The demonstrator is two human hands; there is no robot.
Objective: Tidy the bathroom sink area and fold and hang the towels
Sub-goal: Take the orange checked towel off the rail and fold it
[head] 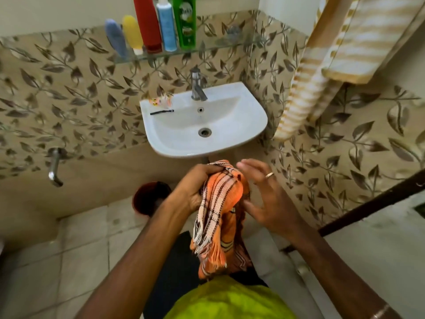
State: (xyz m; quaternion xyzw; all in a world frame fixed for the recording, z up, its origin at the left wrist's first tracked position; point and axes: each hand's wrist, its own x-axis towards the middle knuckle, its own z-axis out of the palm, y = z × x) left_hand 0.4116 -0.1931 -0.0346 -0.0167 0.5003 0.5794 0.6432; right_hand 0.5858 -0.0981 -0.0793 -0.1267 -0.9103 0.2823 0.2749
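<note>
An orange checked towel [218, 210] with a fringed end hangs bunched in front of me, below the white sink [250, 132]. My left hand [197, 183] grips its top, fingers curled round the cloth. My right hand [266, 194] is beside the towel with fingers spread, its thumb close to or touching the fabric. A yellow-and-white striped towel [322, 72] hangs on the right wall. On the sink rim lie a black hairpin [161, 112] and a small orange-and-white wrapper [161, 101].
A glass shelf [207, 49] above the tap [197, 85] carries several bottles and tubes, among them a red bottle [147, 24] and a green one [184, 21]. A wall tap [54, 166] sticks out at left. A dark red bucket [149, 199] stands on the tiled floor.
</note>
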